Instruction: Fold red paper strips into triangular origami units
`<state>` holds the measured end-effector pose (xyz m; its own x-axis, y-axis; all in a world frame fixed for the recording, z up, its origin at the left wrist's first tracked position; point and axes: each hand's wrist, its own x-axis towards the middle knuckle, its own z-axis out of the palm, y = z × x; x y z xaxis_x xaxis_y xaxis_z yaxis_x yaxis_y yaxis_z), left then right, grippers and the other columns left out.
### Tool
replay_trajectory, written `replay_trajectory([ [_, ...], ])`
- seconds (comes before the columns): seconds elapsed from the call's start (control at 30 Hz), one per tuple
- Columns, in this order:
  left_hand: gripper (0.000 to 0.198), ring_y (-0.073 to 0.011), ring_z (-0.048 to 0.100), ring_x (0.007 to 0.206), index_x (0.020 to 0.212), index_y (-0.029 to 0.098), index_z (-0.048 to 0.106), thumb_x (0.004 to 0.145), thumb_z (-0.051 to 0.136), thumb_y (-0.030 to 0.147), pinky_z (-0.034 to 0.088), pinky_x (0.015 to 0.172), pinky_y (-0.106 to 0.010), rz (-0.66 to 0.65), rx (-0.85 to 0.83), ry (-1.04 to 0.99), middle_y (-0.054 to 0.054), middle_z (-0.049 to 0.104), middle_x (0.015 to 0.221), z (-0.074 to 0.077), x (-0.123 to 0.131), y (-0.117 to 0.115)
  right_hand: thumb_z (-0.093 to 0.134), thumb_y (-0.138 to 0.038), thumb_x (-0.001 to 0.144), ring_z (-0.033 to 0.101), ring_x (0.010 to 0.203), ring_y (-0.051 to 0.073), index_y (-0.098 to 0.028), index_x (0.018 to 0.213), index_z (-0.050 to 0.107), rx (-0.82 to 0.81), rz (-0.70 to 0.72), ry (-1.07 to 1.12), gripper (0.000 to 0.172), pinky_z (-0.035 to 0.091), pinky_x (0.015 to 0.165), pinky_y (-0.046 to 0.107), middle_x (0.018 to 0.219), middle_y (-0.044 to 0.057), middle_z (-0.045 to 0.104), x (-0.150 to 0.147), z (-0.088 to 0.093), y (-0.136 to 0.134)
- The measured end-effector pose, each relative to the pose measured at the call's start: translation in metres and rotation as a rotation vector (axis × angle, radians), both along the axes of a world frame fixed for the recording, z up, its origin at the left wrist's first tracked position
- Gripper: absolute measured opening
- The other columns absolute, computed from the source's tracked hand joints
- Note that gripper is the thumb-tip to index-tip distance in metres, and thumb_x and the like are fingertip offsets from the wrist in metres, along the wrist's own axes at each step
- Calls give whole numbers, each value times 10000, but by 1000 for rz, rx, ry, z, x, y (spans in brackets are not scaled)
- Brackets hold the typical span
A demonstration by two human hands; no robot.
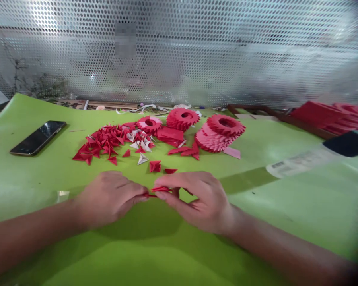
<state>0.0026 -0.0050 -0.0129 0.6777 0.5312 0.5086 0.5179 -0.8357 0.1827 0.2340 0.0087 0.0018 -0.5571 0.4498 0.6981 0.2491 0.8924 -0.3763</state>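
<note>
My left hand (111, 197) pinches the left end of a small piece of folded red paper (161, 189), in front of the pile. The other end sits between the thumb and fingertips of my right hand (198, 198). Fingertips cover much of the paper, so I cannot tell whether it is one piece or two. Just beyond my hands lie a red folded paper square (154, 166) and a flat red triangle (171, 171). Farther back is a heap of red folded paper triangles (106, 139), with several white printed ones (141, 140) at its right side.
Ring-shaped paper assemblies stand behind: a small one (149, 124), a red one (183, 118) and a taller pink-and-red one (220, 133). A phone (38, 138) lies at left. At right are a black-ended clear packet (310, 158) and red paper stacks (325, 117). A perforated metal panel (179, 59) rises behind.
</note>
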Motion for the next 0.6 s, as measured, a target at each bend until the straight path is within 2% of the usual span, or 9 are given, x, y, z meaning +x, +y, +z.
replay_trajectory([
  [0.17,324,-138,653,567,922,180,709,1051,416,231,447,577,-270,5,118,74,2,766,743,6,-1,1,682,-128,897,666,640,87,-185,1017,670,86,48,-52,133,511,593,197,849,-1,766,6,8,0],
  [0.37,325,-132,654,558,911,189,713,1044,417,212,438,568,-265,24,140,74,12,765,724,7,-1,1,656,-136,910,657,633,99,-186,991,682,109,54,-111,99,513,587,212,796,-2,746,8,6,4],
  [0.6,358,-134,646,543,917,195,731,1051,401,228,433,570,-262,26,82,85,3,760,711,6,0,2,679,-129,900,664,658,95,-150,983,686,112,75,-114,85,501,610,197,798,18,745,8,3,5],
])
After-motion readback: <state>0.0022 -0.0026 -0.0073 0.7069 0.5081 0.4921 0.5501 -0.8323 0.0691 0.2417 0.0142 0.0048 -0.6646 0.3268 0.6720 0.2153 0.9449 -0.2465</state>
